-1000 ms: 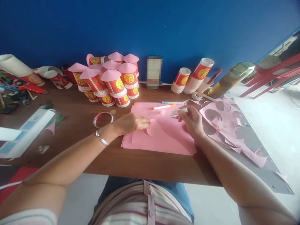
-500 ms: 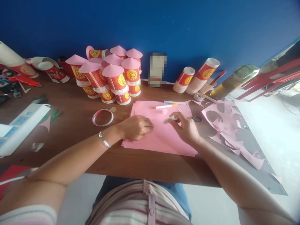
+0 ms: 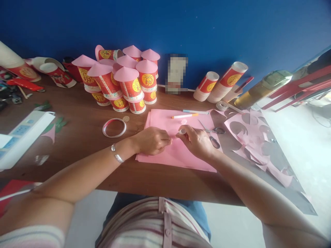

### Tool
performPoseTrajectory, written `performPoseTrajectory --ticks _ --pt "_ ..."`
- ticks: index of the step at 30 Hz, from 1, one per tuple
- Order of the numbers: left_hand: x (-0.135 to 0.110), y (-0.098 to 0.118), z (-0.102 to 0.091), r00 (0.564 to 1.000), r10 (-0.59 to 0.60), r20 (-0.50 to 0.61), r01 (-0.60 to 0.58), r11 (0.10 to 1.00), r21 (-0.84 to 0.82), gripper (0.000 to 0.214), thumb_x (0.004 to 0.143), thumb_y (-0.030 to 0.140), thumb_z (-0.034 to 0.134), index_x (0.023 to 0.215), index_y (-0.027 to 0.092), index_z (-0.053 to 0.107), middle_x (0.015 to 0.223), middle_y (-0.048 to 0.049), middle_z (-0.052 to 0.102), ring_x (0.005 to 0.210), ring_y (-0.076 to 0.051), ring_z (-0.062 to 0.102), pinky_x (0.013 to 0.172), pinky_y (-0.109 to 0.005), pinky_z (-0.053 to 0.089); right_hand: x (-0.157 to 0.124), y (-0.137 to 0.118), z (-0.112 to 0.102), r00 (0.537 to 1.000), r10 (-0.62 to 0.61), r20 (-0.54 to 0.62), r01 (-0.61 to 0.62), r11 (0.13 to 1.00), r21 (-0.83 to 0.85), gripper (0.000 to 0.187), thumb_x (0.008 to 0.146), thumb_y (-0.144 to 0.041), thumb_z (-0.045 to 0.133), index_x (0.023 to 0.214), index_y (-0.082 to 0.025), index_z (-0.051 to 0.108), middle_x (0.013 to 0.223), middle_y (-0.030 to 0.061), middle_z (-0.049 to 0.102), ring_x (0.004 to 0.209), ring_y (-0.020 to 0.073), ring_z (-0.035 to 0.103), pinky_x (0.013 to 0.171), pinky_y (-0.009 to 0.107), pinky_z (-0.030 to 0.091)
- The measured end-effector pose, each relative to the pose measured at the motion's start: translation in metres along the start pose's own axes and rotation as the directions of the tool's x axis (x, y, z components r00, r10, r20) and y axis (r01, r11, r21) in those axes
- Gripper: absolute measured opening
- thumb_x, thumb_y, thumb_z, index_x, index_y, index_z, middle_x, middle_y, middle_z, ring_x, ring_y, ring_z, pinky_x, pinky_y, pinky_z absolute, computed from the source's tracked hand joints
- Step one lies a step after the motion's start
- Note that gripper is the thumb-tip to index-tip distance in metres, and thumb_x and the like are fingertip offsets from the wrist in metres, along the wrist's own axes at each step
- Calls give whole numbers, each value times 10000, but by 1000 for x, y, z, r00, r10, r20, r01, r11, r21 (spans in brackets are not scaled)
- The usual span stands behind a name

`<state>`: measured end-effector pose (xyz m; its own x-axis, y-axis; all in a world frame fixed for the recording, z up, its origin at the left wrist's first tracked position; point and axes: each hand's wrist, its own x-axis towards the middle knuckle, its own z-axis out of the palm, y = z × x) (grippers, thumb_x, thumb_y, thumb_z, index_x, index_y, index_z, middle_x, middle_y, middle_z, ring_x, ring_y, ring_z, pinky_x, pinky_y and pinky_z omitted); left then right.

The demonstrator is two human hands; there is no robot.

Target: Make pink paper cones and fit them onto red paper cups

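Observation:
My left hand [image 3: 152, 140] rests with curled fingers on a stack of pink paper [image 3: 186, 155] on the brown desk [image 3: 85, 137], pressing a pink cut piece I can barely see. My right hand [image 3: 198, 142] is closed round a small white glue stick [image 3: 181, 131], its tip pointing left toward my left fingertips. The two hands nearly touch above the pink sheet. A small pink cap [image 3: 183, 121] lies on the paper just beyond them.
Scissors [image 3: 214, 131] lie right of my hand; two markers [image 3: 190, 114] lie behind. Red paper cups with pink cone lids [image 3: 124, 86] are piled at the back, plain cup stacks [image 3: 222, 84] to the right. A tape ring [image 3: 114, 127], pink offcuts [image 3: 256, 137] and a white box [image 3: 23, 134] surround.
My right hand has carried the glue stick leftward from beside the scissors to my left hand. The left hand has stayed on the paper, its fingers curling more.

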<state>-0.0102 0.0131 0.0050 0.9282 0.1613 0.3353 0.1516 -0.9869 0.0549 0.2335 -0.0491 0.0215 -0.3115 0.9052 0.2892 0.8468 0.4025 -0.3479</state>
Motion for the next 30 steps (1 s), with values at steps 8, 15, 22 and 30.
performPoseTrajectory --ticks 8,15,22,30 --pt "0 -1 1 998 53 -17 -53 998 35 211 976 135 532 970 162 742 945 -79 777 869 -206 722 752 -342 580 -1 1 4 998 -58 -24 58 998 -23 177 1064 -314 515 953 -224 619 679 17 691 573 165 595 569 255 320" --pt "1 -1 0 996 61 -67 -60 998 11 178 953 111 579 997 149 747 950 -82 781 866 -201 728 737 -330 576 -1 5 4 999 -39 -20 38 998 -46 170 1052 -327 515 951 -230 612 703 21 705 553 165 580 562 257 293" --pt "2 0 1 995 51 -91 -51 999 -1 168 939 109 592 975 154 749 915 -73 782 827 -200 728 705 -320 563 3 9 1 1000 20 14 -19 998 -59 156 1039 -344 544 966 -231 624 779 42 751 584 181 610 566 265 294" --pt "2 1 1 994 41 -102 -42 999 -7 176 913 90 595 956 156 753 908 -71 793 823 -202 736 686 -316 558 5 15 3 1000 12 6 -11 997 -72 152 1038 -347 537 968 -233 611 780 42 743 576 175 583 565 270 306"
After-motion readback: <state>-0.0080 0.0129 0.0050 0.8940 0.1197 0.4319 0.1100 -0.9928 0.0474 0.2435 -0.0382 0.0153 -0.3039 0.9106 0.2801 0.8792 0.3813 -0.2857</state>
